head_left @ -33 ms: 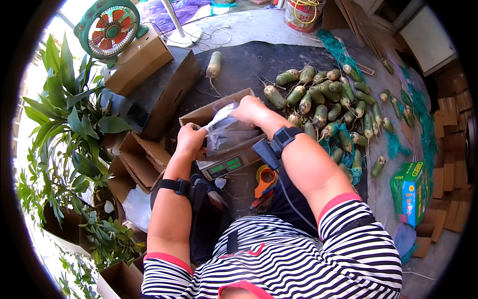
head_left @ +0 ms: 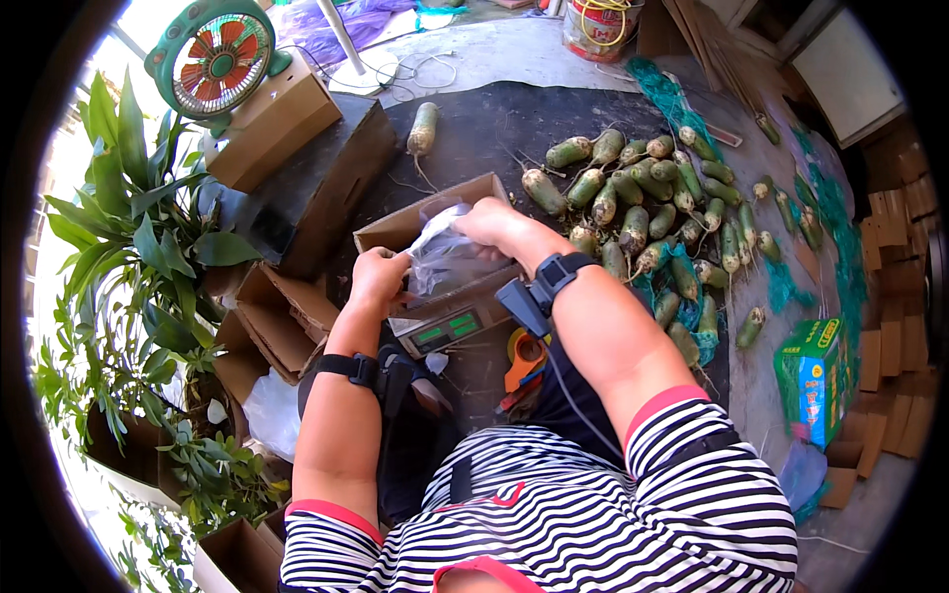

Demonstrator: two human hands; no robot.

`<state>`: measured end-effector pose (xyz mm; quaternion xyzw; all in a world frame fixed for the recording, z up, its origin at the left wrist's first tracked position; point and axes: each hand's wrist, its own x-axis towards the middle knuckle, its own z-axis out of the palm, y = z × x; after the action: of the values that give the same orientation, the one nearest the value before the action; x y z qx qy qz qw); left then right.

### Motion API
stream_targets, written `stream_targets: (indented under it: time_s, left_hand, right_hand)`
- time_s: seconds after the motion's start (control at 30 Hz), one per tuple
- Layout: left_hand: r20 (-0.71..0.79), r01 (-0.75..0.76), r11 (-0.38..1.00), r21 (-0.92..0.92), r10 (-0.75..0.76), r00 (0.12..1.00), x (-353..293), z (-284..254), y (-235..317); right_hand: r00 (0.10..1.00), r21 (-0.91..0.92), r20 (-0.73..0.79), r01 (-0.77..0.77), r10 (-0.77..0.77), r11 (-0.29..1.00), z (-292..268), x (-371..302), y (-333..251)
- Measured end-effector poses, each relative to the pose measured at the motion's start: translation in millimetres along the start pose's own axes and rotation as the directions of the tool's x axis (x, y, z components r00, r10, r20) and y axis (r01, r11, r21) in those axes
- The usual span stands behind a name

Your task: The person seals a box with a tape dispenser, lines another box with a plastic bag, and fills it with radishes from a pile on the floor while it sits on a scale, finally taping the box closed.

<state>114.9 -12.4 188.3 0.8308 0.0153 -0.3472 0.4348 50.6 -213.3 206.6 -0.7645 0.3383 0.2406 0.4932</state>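
A clear plastic bag (head_left: 442, 265) sits in an open cardboard box (head_left: 398, 233), its upper edge drawn together and stretched between my hands. My left hand (head_left: 378, 277) is closed on the bag's gathered edge at the box's left side. Over the right side of the box, my right hand (head_left: 489, 225) grips the bag with bent fingers. What lies inside the bag I cannot make out. The box rests on a digital scale (head_left: 445, 331) with a lit green display. Close by on the right is an orange tape dispenser (head_left: 526, 364).
Green radishes (head_left: 633, 188) lie heaped on the right by green netting (head_left: 660, 94); a single radish (head_left: 423, 129) lies beyond the box. At left are a fan (head_left: 219, 64) on a carton (head_left: 277, 124), leafy plants (head_left: 148, 227) and open boxes (head_left: 282, 316). A green package (head_left: 813, 381) stands far right.
My right hand and forearm have shifted very slightly to the left. Both hands keep hold of the bag.
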Motion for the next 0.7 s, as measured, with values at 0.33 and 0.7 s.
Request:
stream_targets:
  time_s: [0.33, 0.7]
  left_hand:
    - [0.054, 0.098, 0.168, -0.981, -0.25, 0.967, 35.0, 1.7, -25.3]
    - [-0.204, 0.004, 0.704, -0.71, -0.212, 0.956, 59.2, 27.7, -26.6]
  right_hand:
    - [0.945, 0.99, -0.033, 0.075, 0.325, -0.119, 77.3, 81.6, 10.4]
    - [0.965, 0.835, -0.168, 0.029, 0.203, 0.55, 52.9, 56.4, 24.6]
